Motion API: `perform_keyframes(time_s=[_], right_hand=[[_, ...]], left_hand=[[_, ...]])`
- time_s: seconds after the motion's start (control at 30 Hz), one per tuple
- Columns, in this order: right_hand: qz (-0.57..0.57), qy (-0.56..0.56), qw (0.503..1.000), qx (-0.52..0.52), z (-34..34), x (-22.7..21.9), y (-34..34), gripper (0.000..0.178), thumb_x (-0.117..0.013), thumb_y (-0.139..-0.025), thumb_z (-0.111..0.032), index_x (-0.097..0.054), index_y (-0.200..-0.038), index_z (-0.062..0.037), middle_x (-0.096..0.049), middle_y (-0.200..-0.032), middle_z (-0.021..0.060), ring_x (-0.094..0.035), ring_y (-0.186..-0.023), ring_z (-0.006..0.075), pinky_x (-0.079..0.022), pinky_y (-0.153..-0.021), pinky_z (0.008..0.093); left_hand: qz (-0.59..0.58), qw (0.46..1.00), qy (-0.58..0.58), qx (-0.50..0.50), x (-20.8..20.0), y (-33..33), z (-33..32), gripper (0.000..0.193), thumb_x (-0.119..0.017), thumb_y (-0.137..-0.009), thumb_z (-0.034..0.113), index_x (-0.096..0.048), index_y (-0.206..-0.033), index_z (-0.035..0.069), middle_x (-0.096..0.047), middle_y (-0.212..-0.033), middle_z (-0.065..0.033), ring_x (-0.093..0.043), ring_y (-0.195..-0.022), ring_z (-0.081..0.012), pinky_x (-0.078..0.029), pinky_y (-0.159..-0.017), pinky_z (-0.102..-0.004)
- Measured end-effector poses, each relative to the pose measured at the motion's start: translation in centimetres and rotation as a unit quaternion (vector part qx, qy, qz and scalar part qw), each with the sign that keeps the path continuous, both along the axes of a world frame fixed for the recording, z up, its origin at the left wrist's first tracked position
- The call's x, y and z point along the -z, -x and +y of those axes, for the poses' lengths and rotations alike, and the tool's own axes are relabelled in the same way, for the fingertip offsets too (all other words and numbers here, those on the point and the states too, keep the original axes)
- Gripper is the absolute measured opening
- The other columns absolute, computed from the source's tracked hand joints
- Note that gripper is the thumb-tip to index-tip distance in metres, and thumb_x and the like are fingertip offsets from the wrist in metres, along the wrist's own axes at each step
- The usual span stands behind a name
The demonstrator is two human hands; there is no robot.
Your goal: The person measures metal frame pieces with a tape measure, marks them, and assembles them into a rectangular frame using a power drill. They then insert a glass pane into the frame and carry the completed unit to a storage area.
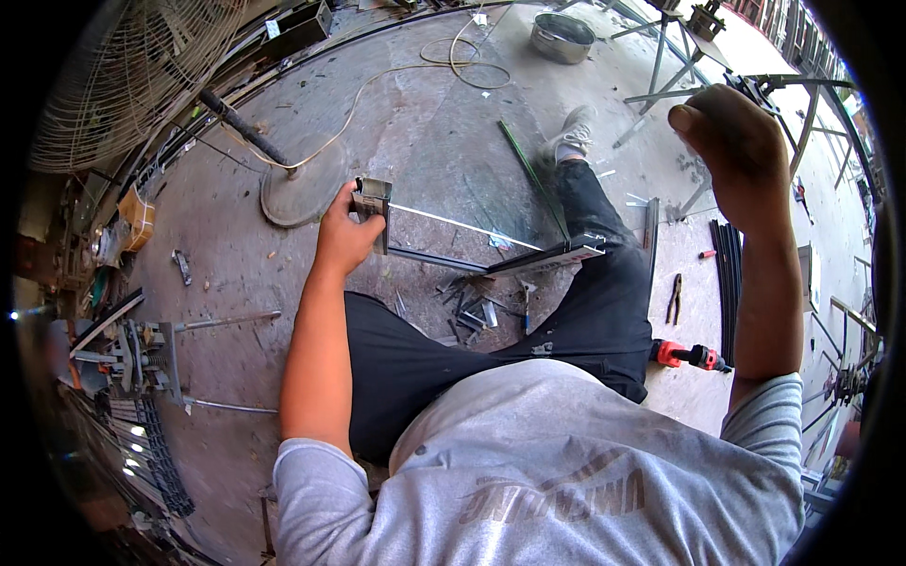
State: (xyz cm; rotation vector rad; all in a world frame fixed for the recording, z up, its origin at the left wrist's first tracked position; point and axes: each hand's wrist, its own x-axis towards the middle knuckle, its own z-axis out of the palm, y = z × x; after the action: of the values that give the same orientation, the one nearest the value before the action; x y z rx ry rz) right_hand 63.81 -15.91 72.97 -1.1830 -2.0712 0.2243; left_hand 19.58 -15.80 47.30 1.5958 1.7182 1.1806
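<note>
My left hand [345, 234] is closed around the end of a dark metal profile [375, 195], its thumb pressed on the near side. From there a pale thin bar [462, 226] and a dark bar [436, 258] run right to another profile [547, 259] by my right leg. Together they look like a metal frame. Raised high at the right, my right hand [736, 132] has its fingers curled in. A dark object [752, 91] shows just beyond it; whether the hand holds it or anything else, I cannot tell.
Right of my leg lie pliers [674, 300], a red and black cordless drill [694, 357] and dark strips [728, 283]. Metal offcuts [477, 311] lie between my legs, a green strip [533, 179] ahead. A fan [123, 85], metal basin [562, 40] and metal stand [142, 358] stand around.
</note>
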Motion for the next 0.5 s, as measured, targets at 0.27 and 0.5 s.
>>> perform_keyframes(time_s=[0.27, 0.5], right_hand=[[-0.052, -0.024, 0.998, -0.007, 0.1, 2.4, 3.7, 0.026, -0.076, -0.096, -0.029, -0.071, -0.088, -0.005, -0.068, -0.075, 0.008, -0.062, -0.065, 0.0146, -0.048, -0.059, 0.0327], [-0.121, 0.078, 0.99, 0.007, 1.5, 10.0, 11.1, 0.037, -0.071, -0.094, -0.039, -0.066, -0.081, -0.005, -0.067, -0.079, 0.0176, -0.068, -0.077, 0.0391, -0.054, -0.068, 0.0491]], left_hand=[[0.016, 0.999, 0.019, 0.02, -0.3, 0.0, 0.1, 0.059, -0.074, -0.08, 0.017, -0.059, -0.134, -0.001, -0.073, -0.114, -0.0143, -0.068, -0.108, -0.0241, -0.051, -0.096, -0.0363], [0.02, 0.999, 0.024, 0.02, 0.8, 1.4, 0.7, 0.062, -0.075, -0.082, 0.012, -0.055, -0.137, -0.006, -0.072, -0.117, -0.0117, -0.066, -0.112, -0.0198, -0.049, -0.1, -0.0345]])
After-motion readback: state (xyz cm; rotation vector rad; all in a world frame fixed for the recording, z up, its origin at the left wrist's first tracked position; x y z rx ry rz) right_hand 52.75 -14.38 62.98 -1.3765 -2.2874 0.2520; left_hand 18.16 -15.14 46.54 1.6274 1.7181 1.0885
